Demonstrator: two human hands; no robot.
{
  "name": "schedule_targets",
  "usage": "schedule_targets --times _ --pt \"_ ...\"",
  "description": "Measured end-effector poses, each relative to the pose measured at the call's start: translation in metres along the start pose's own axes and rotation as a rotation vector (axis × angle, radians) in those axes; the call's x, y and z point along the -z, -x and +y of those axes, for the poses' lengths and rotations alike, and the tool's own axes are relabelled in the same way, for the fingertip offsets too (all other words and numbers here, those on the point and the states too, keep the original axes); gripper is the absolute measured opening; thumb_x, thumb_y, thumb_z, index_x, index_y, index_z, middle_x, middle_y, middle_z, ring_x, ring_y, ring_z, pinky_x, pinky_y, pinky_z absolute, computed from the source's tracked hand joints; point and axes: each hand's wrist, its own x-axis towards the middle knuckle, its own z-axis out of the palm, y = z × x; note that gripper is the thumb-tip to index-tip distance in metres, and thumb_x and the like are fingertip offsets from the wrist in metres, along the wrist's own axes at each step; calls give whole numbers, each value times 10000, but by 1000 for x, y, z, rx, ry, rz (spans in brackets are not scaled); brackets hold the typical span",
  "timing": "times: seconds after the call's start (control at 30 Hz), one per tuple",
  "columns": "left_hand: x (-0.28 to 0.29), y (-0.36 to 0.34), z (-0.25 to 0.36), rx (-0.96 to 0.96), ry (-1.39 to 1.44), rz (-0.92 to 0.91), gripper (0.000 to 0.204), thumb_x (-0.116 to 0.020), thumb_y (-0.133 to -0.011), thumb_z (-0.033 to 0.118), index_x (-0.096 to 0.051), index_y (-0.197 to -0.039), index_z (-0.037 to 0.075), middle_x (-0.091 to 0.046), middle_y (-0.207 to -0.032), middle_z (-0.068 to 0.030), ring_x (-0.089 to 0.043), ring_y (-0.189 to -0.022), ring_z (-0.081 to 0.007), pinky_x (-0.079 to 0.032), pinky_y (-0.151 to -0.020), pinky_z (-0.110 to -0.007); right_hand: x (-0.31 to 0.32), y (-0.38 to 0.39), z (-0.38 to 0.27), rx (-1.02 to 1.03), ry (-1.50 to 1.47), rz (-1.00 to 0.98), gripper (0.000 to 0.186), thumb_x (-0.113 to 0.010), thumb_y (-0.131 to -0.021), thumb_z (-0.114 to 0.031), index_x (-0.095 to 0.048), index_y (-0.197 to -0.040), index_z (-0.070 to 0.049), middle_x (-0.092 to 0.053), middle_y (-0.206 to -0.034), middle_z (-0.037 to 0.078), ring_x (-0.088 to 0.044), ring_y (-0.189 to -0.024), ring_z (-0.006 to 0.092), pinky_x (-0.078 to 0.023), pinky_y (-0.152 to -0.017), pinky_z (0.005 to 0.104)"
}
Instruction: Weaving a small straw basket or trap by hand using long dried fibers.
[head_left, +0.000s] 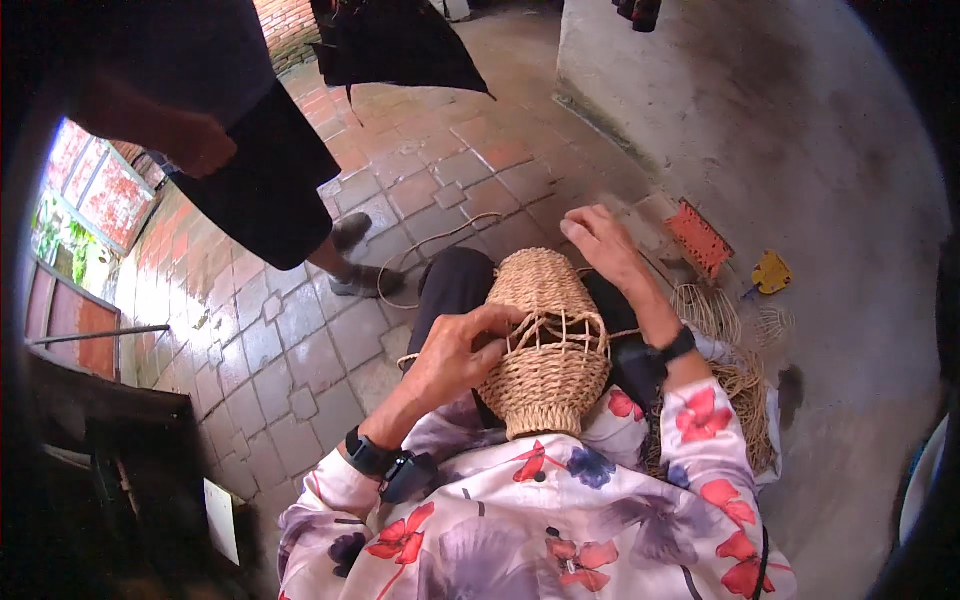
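Woven basket (550, 388), straw-coloured: lay in the person's lap, underside hidden. Left hand (457, 350): was closed on the basket at its open-ribbed band, fingertips partly obscured. Right hand (602, 243): hung beside the far end, blurred; whether it gripped a strand could not be told. Bystander (265, 185): stood left, head cut off.

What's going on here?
Seated person has a woven basket lying across the lap, wide woven sections on either side of an open band of bare ribs. Left hand is on the basket, fingers at the edge of that band. Right hand is raised off the basket, to its right; can't tell if it holds a strand. More cord is heaped beside the person on the right. Another person stands at the left.
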Motion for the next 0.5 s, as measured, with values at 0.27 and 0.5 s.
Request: schedule_targets --times 0.27,0.5 --pt "1 2 2 -81 -72 -44 288 -559 -756 -50 -636 -1032 -15 -681 -918 -113 -655 -794 -147 -520 -740 -283 -21 -3 19 -274 -180 -328 385 -626 -857 -387 -637 -899 -4 -620 -805 80 -536 -806 119 -453 -732 296" --pt "-9 10 -12 -180 -192 31 221 -573 -765 -63 -643 -959 14 -678 -869 -109 -679 -788 -216 -535 -700 -297 -16 5 -14 -188 127 20 401 -662 -785 -368 -508 -738 -1 -562 -698 158 -563 -688 285 -450 -648 415"
